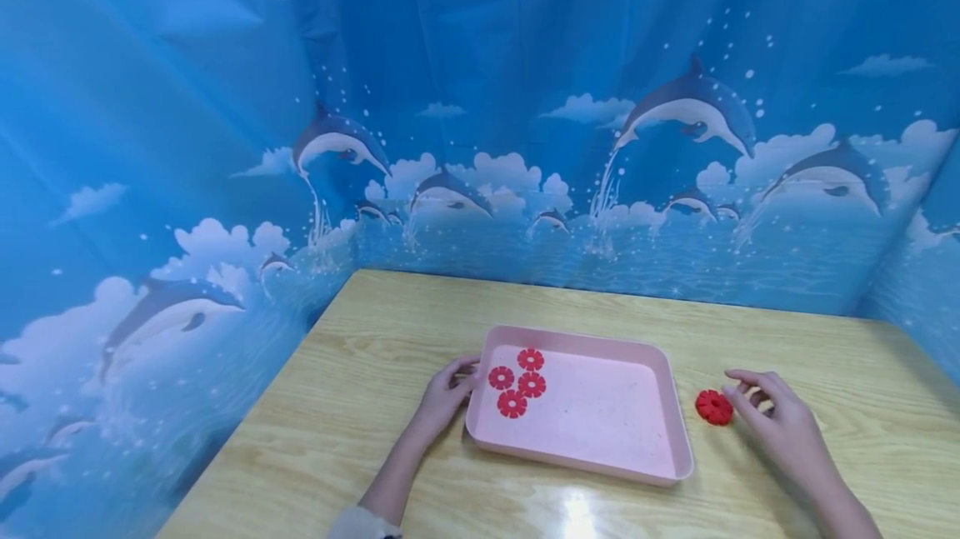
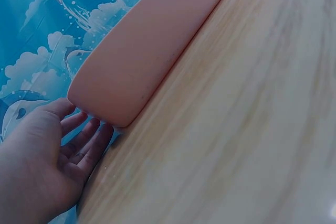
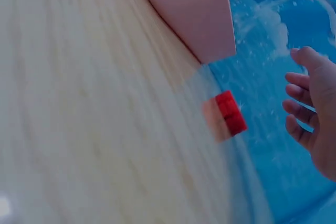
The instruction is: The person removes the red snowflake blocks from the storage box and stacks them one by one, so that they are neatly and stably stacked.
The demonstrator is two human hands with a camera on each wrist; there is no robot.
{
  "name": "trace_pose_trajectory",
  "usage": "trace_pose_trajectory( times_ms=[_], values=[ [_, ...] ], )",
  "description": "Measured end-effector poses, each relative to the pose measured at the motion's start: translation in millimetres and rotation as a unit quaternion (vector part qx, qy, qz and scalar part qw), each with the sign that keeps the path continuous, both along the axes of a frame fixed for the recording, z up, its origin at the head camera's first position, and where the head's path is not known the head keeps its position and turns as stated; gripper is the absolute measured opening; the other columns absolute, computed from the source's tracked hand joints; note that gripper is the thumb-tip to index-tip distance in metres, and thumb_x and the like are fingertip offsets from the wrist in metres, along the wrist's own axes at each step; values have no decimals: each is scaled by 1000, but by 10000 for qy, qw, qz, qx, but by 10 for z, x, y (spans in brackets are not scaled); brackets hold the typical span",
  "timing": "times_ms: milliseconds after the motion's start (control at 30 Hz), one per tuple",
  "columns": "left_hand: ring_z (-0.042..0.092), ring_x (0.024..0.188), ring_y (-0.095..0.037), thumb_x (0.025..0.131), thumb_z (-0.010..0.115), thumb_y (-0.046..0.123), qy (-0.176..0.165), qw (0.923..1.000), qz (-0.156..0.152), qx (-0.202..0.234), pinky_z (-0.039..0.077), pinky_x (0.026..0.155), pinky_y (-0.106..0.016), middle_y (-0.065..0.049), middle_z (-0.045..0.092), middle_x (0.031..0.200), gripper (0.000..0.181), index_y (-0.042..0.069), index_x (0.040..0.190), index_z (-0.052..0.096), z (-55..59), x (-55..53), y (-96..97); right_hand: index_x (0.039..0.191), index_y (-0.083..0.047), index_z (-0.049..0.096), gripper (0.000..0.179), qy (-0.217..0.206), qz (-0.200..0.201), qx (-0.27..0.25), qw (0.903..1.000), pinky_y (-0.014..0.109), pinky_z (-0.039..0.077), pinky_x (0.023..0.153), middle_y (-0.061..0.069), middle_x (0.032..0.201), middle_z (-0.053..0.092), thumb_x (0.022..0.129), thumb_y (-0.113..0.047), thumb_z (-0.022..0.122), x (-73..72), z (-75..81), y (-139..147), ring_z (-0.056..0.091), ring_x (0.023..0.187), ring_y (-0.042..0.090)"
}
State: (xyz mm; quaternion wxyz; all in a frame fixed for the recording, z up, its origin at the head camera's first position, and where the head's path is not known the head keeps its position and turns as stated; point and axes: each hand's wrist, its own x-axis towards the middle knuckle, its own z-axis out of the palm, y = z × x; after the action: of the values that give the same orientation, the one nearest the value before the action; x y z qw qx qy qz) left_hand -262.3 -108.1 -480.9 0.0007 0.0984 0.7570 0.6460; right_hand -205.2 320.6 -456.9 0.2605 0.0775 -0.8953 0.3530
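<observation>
A shallow pink tray (image 1: 600, 406) lies on the table, with several flat red notched discs (image 1: 512, 403) inside its left part. My left hand (image 1: 444, 399) rests against the tray's left end; in the left wrist view the fingers of this hand (image 2: 47, 166) touch the end wall, the thumb near the rim. To the right of the tray, a small stack of red notched discs (image 1: 714, 407) sits on the table; it shows as a thick red block (image 3: 230, 113) in the right wrist view. Beside that stack, my right hand (image 1: 780, 422) hovers with loosely bent fingers, holding nothing.
The light wood-grain table (image 1: 420, 306) extends around the tray. A blue curtain (image 1: 510, 106) printed with dolphins and clouds stands along its back and sides. The table's left edge (image 1: 258, 382) runs beyond my left forearm.
</observation>
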Motion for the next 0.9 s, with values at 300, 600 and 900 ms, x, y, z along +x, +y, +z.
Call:
trace_pose_trajectory(
  times_ms=[300,600,900],
  values=[
    [57,87,-25,91,58,16,-54,10000,73,-15,55,72,-31,-18,56,105,38,-6,121,53,-32,-24,-7,106,0,63,23,-130,457,262,9985,18,45,52,0,85,51,86,-11,65,-29,386,-641,48,68,4],
    [55,90,-38,92,55,8,-107,9999,7,17,54,73,-37,-24,54,104,35,-12,120,50,223,136,21,106,-6,63,28,-743,1076,574,9898,21,43,52,1,89,54,84,-23,68,-150,375,-1354,47,69,10],
    [57,88,-33,92,55,7,-22,10000,5,-22,55,72,-33,-22,55,103,34,-13,119,50,282,180,44,105,-11,64,30,-1267,1112,659,9835,22,42,51,-3,88,55,78,-22,72,-267,275,-1846,46,66,8]
  ],
)
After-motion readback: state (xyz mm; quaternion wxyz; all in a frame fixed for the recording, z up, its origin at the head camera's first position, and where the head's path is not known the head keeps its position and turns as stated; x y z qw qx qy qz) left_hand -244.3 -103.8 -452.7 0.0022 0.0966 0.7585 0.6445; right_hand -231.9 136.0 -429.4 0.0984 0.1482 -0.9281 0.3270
